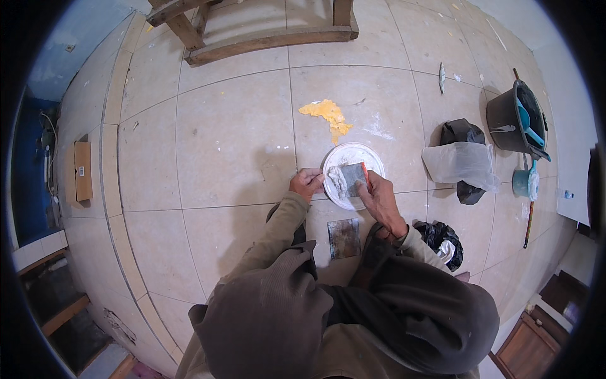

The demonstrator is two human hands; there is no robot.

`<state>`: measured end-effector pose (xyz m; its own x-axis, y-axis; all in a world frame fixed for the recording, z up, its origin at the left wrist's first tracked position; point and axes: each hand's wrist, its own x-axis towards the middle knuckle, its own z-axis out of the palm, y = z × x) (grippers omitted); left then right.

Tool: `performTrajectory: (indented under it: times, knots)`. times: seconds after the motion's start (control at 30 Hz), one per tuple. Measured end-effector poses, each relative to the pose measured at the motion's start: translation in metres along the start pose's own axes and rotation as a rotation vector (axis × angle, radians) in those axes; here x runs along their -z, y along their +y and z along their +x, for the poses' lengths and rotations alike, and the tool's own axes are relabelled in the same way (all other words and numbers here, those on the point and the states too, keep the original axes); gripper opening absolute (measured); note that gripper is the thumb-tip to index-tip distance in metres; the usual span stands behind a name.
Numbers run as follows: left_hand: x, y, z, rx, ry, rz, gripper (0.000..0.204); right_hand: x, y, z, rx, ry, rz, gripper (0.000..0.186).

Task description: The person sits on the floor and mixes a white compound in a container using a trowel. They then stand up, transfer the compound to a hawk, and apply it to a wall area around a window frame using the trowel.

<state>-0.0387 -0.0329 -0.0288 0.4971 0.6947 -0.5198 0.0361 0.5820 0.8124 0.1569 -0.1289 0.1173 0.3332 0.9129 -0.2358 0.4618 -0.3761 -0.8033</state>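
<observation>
A round white lid (350, 152) rests low over the tiles in front of me, smeared with white paste (337, 181). My left hand (305, 183) grips the lid's left rim, fingers curled. My right hand (380, 201) is closed on a flat grey scraper (351, 174) with an orange edge, its thumb on the blade, over the lid beside the paste. A second square metal plate (343, 239), stained brown, lies just below the lid between my feet. An irregular yellow scrap (329, 115) lies above the lid.
A wooden frame (271, 39) stands at the top. At right are a dark bucket (505, 120) with teal items, a turquoise dipper (524, 183), plastic bags (459, 164), a black bag (430, 237) and a stick (528, 224). A cardboard piece (83, 169) is at left.
</observation>
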Motion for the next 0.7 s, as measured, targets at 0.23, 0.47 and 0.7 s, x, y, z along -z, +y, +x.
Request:
performTrajectory:
  times: [0.23,0.47,0.7]
  knots:
    - [-0.003,0.013,-0.003,0.063,-0.016,0.088,0.037,0.007,0.024,0.003,0.002,0.1,-0.075,0.02]
    - [0.001,0.001,0.0,0.044,-0.013,0.049,0.037,0.005,0.001,-0.007,-0.003,0.092,0.024,0.017]
    - [0.0,0.009,-0.001,0.051,-0.053,0.084,0.037,-0.006,0.027,-0.002,0.066,0.103,-0.137,0.017]
